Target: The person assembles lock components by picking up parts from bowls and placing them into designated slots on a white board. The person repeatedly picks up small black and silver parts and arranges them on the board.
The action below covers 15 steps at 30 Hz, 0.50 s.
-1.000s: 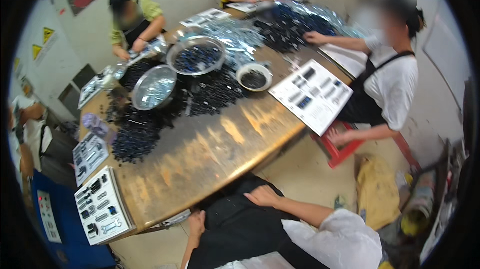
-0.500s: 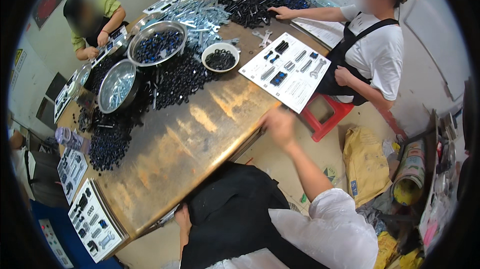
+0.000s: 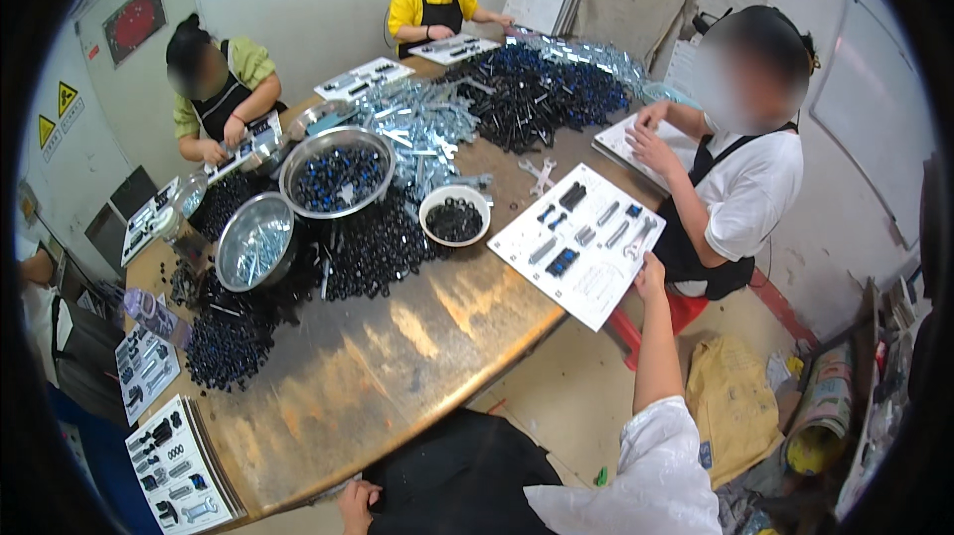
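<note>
My right hand (image 3: 650,277) reaches out to the right and grips the right edge of a white parts board (image 3: 608,269). The board overhangs the table's edge. Black, blue and silver parts and a wrench (image 3: 639,237) lie on it in rows. My left hand (image 3: 360,503) is low by the table's front edge, beside my black apron (image 3: 457,475). Its fingers are curled, and whatever they may hold is hidden. Two crossed wrenches (image 3: 538,175) and a white bowl of black rings (image 3: 454,217) lie beyond the board.
Heaps of black parts (image 3: 368,257) and silver parts (image 3: 407,128) cover the table's far side, with metal bowls (image 3: 256,242) among them. A stack of boards (image 3: 189,465) sits at the near left. Co-workers sit around the table; one (image 3: 755,148) is at right, on a red stool (image 3: 624,341).
My right hand has moved from the table's edge to the board's right edge. My view has tilted up. The co-worker at right has drawn a hand back from the black heap.
</note>
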{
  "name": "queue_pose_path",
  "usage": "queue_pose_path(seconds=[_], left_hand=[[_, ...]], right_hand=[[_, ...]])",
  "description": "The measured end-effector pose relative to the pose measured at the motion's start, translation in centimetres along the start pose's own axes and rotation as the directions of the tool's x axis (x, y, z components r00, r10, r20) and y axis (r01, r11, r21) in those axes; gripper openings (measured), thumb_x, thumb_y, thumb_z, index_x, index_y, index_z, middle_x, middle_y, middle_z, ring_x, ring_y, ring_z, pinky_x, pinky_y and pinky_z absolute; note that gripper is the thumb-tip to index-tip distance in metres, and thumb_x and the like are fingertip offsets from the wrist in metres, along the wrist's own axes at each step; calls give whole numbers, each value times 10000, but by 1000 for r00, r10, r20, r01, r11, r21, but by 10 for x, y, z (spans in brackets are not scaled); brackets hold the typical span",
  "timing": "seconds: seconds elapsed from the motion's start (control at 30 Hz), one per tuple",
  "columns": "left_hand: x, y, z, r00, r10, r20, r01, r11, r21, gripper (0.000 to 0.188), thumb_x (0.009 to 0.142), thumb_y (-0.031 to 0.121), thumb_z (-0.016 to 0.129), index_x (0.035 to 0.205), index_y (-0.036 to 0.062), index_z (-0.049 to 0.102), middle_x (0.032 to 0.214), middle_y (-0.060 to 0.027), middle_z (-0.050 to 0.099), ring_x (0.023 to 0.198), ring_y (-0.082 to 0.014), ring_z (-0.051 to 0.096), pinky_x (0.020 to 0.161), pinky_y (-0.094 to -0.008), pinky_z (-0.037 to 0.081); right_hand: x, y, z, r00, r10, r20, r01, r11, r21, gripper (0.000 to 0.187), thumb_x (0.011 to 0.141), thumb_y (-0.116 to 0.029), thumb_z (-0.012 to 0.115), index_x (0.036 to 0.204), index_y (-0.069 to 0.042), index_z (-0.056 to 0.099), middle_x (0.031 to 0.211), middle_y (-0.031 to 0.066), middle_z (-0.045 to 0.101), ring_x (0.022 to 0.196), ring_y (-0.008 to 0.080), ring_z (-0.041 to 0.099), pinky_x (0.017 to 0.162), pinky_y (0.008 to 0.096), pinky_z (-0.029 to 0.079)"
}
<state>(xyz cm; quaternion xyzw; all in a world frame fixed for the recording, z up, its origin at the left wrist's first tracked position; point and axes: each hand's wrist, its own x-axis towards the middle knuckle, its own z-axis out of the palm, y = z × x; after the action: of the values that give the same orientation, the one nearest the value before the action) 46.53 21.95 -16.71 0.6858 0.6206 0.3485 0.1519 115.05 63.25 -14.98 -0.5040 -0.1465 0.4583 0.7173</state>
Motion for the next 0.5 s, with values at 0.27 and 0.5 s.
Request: queue_pose_path(seconds=[0.27, 0.5], left_hand=[[68, 69, -29, 940, 339, -36, -330, 932, 151, 215, 665, -20, 740, 833, 107, 700, 803, -65, 617, 618, -215, 606, 542, -332, 464], [149, 116, -16, 896, 441, 48, -442, 897, 10, 124, 802, 86, 689, 919, 121, 710, 850, -79, 680, 676, -237, 647, 578, -352, 499]], right_hand=[[-6, -5, -3, 999, -43, 27, 48, 969, -244, 321, 1004, -43, 383, 1254, 34, 569, 1031, 123, 668, 782, 180, 669, 620, 294, 545], [-66, -6, 6, 997, -43, -71, 34, 993, -117, 267, 1000, -37, 428, 1203, -13, 600, 889, 11, 623, 633, 72, 532, 501, 227, 425]])
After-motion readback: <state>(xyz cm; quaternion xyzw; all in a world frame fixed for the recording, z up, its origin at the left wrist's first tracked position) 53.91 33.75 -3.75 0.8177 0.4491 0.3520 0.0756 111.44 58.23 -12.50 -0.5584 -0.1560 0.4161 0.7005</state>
